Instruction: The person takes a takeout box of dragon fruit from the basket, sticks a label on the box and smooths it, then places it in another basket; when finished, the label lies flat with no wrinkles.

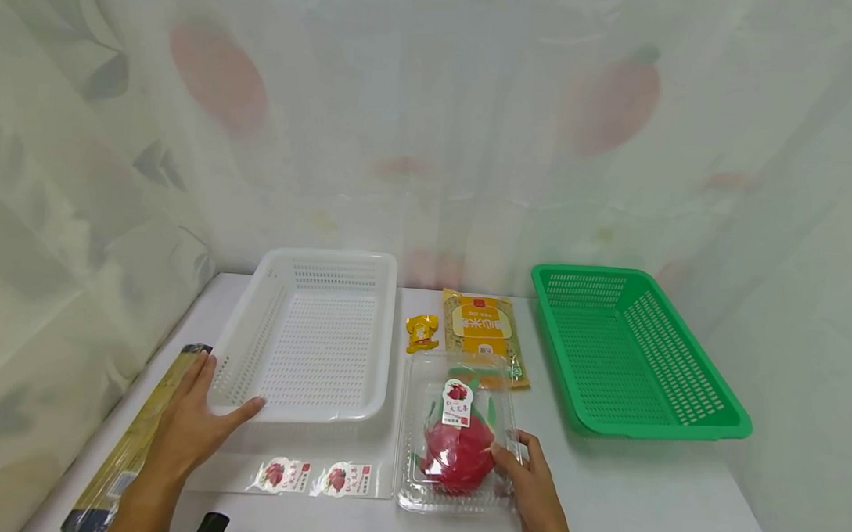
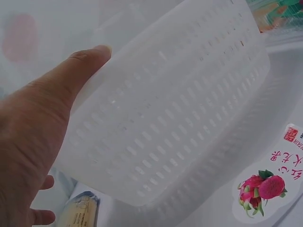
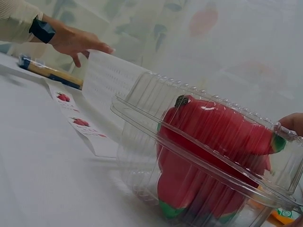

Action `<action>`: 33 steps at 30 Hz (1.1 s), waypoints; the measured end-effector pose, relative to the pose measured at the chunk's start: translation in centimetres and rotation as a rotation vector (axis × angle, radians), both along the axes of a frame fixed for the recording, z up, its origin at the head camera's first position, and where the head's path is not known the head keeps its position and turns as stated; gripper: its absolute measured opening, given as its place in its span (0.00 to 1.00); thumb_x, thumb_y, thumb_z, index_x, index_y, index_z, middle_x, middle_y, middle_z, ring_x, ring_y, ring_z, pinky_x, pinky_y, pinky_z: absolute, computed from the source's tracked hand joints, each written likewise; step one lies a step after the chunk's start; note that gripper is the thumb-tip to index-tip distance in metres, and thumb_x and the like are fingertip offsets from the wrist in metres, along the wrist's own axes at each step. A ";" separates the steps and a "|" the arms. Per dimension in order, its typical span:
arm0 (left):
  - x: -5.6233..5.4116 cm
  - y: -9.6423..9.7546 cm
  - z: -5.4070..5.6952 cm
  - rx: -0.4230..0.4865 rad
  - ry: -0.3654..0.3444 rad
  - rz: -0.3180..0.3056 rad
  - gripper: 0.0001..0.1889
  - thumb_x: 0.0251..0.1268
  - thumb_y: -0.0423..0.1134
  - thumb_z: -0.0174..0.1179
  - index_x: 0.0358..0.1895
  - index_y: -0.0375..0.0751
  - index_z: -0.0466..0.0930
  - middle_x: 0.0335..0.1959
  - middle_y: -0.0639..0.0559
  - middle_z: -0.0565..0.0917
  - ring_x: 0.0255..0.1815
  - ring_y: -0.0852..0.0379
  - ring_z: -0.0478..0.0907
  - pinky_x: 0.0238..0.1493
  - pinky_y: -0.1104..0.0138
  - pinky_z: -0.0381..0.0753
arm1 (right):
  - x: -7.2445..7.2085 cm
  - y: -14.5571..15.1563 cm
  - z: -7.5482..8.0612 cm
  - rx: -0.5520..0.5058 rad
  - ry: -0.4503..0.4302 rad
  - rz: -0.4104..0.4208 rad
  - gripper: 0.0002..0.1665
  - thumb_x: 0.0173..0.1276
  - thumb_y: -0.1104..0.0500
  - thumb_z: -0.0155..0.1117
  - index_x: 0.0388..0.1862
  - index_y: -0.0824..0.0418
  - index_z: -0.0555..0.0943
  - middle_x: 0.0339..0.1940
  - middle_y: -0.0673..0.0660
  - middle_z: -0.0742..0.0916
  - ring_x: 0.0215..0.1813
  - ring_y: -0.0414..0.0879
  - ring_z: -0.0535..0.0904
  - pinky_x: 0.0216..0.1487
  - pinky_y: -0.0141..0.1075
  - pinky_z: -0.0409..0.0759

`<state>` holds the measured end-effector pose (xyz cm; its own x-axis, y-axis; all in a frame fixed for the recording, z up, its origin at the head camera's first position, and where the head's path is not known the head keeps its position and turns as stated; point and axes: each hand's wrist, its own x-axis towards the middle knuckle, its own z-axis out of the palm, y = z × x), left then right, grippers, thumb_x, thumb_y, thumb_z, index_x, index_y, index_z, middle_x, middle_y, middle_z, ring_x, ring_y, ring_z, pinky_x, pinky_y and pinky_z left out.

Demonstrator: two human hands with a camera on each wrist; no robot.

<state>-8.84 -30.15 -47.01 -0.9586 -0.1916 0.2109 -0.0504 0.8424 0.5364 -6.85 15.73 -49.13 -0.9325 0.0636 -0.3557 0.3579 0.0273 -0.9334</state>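
A clear plastic clamshell box [image 1: 410, 453] holds a red dragon fruit [image 1: 462, 453] with green tips; a white label [image 1: 456, 410] with a dragon fruit picture is on its lid. My right hand [image 1: 534, 489] grips the box's right side, thumb on the lid and fingers along the side. At the front left corner of the white basket [image 1: 380, 374], my left hand [image 1: 193, 422] spreads its fingers, with the straight thumb [image 2: 78, 71] at the rim. Its other fingers extend over the long brown-and-black package [image 1: 138, 436] on the left.
A clear strip with two dragon fruit labels [image 1: 285, 475] lies left of the box. Behind the box are a yellow noodle packet [image 1: 482, 323] and a small yellow wrapped item [image 1: 421, 333]. The green basket [image 1: 577, 381] stands right; a black object [image 1: 211, 526] shows at the front.
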 end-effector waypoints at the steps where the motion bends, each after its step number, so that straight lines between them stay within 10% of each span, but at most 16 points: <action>1: 0.0 0.0 0.0 -0.002 -0.005 0.000 0.59 0.52 0.63 0.67 0.76 0.34 0.41 0.78 0.42 0.40 0.73 0.32 0.42 0.57 0.31 0.52 | 0.0 0.0 0.0 -0.005 0.000 -0.001 0.41 0.66 0.41 0.63 0.68 0.61 0.60 0.54 0.61 0.79 0.51 0.53 0.76 0.41 0.42 0.73; 33: 0.0 0.3 0.2 -0.015 -0.054 0.023 0.61 0.52 0.66 0.65 0.77 0.36 0.38 0.78 0.40 0.39 0.72 0.29 0.44 0.55 0.31 0.56 | 1.0 -0.6 -0.3 -0.207 0.047 -0.028 0.41 0.68 0.52 0.62 0.73 0.56 0.51 0.61 0.66 0.72 0.52 0.51 0.75 0.47 0.43 0.76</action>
